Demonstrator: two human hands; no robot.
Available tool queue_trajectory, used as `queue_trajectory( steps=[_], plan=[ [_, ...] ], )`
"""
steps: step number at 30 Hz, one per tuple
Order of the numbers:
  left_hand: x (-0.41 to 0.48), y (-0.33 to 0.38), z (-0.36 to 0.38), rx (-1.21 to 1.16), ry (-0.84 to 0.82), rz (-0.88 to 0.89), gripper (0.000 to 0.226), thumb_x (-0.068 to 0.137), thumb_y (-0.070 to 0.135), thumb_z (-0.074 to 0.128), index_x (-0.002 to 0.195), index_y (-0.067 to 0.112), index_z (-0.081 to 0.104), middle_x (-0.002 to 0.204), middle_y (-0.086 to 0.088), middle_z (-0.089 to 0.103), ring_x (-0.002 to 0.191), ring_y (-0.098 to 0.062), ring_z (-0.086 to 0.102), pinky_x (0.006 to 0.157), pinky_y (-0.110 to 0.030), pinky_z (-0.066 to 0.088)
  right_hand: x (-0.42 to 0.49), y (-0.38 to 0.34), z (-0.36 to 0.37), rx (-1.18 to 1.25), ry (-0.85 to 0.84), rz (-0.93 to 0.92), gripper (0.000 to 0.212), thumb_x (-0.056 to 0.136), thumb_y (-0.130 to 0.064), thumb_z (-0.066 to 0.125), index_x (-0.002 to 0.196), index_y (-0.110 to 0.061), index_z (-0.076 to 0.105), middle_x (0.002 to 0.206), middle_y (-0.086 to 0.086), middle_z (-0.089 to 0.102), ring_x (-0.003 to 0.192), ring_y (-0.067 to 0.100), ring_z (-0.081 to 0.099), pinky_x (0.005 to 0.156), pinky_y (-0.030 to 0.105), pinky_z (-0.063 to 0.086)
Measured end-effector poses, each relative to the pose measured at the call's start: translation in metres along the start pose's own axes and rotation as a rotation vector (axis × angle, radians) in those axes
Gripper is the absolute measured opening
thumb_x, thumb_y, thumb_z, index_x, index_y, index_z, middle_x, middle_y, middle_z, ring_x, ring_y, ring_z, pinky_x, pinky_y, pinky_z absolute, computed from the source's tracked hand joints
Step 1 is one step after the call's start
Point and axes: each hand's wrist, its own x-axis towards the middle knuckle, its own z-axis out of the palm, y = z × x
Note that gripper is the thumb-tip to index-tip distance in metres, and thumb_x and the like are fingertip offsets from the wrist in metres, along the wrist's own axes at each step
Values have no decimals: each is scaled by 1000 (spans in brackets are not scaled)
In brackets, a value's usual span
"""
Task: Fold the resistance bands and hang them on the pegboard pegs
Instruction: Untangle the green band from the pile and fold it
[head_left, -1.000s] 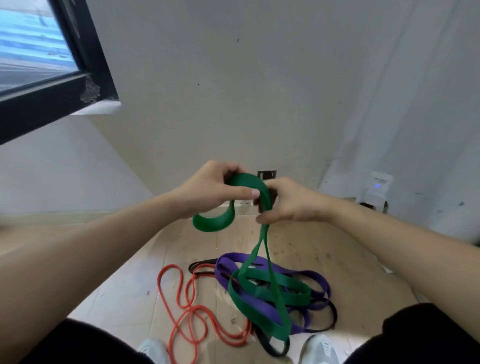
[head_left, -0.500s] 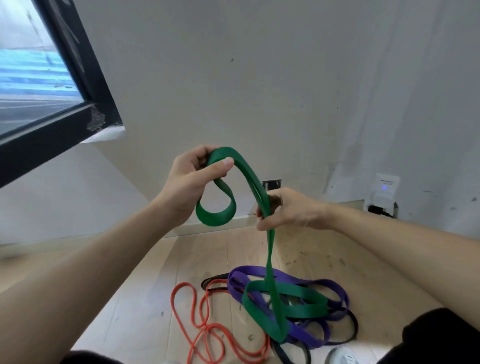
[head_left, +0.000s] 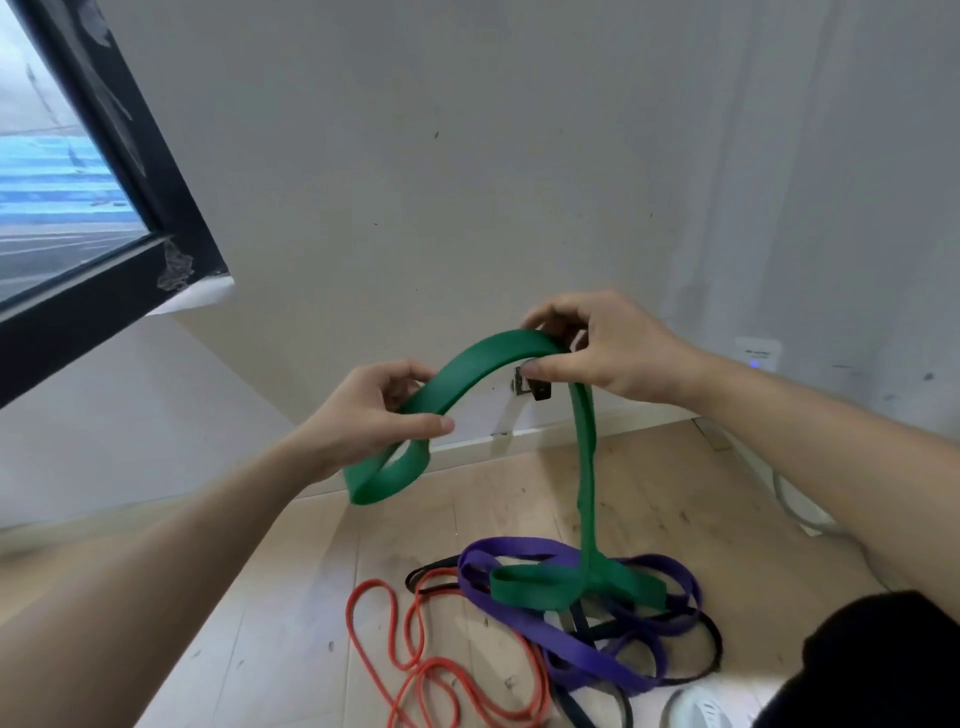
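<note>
Now the right hand (head_left: 608, 353) is up higher and the left hand (head_left: 363, 421) is lower. Both pinch the green band (head_left: 467, 369), which bends between them. Its long part hangs down onto the purple band (head_left: 587, 654) on the floor (head_left: 291, 623), right of the orange band (head_left: 415, 675).

I read: resistance band (head_left: 478, 364) spans from left hand (head_left: 374, 421) up to right hand (head_left: 602, 348) | its tail drops onto band pile (head_left: 587, 660) on floor (head_left: 260, 623) | window (head_left: 62, 218) far left | plug-in device (head_left: 757, 354) on wall (head_left: 467, 156), right of right hand | shoe (head_left: 696, 709) before pile, right.
</note>
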Motion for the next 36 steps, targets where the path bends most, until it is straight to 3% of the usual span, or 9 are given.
queue_trajectory(
  steps=[3, 9, 16, 21, 23, 28, 32, 34, 36],
  plan=[
    [2, 10, 15, -55, -48, 21, 39, 73, 5, 87, 109, 10, 71, 88, -10, 73, 86, -29, 72, 94, -47, 58, 1, -10, 8, -55, 34, -55, 40, 77, -24, 87, 111, -16, 67, 87, -3, 73, 70, 0, 65, 64, 11, 48],
    [6, 28, 37, -174, -47, 67, 52, 64, 37, 89, 105, 10, 70, 90, -7, 73, 85, -20, 69, 84, -35, 55, 0, 1, 21, -118, -74, -36, 42, 74, -25, 89, 108, -21, 64, 86, -7, 70, 77, 4, 65, 65, 13, 48],
    [5, 33, 44, -134, 34, 119, 29, 78, 16, 86, 101, 4, 72, 88, -5, 75, 82, -14, 70, 79, -29, 56, -3, 25, 35, 14, -298, 93, 27, 77, -23, 86, 97, -18, 69, 90, -3, 70, 81, 6, 66, 70, 16, 49],
    [5, 38, 27, -296, 203, 164, 34, 71, 31, 85, 98, 15, 71, 88, 3, 73, 83, -11, 67, 79, -27, 55, -7, 62, 59, 9, -466, 213, 14, 82, -21, 81, 90, -15, 72, 91, 1, 72, 91, 14, 70, 86, 33, 54],
    [5, 34, 17, -337, 268, 172, 33, 74, 30, 83, 99, 14, 70, 82, 10, 72, 76, -7, 65, 79, -29, 54, -4, 66, 62, 26, -450, 227, 14, 82, -18, 81, 91, -12, 71, 90, 3, 71, 90, 18, 70, 88, 36, 55],
    [3, 13, -8, -364, 303, 102, 26, 74, 24, 81, 95, 13, 69, 72, 10, 68, 65, -8, 59, 81, -36, 52, 1, 56, 48, 134, -316, 245, 28, 82, -18, 83, 104, -11, 67, 83, -2, 66, 76, 6, 69, 74, 20, 53],
    [0, -2, -18, -231, 182, 3, 66, 46, 44, 99, 97, 15, 69, 79, 2, 76, 73, -11, 68, 77, -27, 55, 5, 50, 31, 267, -141, 252, 35, 82, -9, 80, 110, 0, 61, 94, 20, 73, 88, 30, 75, 85, 40, 61],
    [0, -4, -15, -156, 134, -52, 72, 46, 43, 99, 106, 15, 70, 86, -4, 77, 81, -18, 72, 82, -36, 59, 6, 43, 24, 301, -67, 235, 33, 82, -5, 79, 109, -1, 61, 101, 24, 73, 93, 35, 74, 92, 51, 58],
    [1, -3, -8, -125, 101, -79, 62, 56, 31, 96, 110, 16, 70, 89, -7, 76, 84, -24, 71, 92, -49, 57, 7, 31, 20, 301, -3, 197, 33, 80, -3, 80, 108, -4, 63, 101, 23, 73, 95, 38, 72, 92, 55, 56]
  ],
)
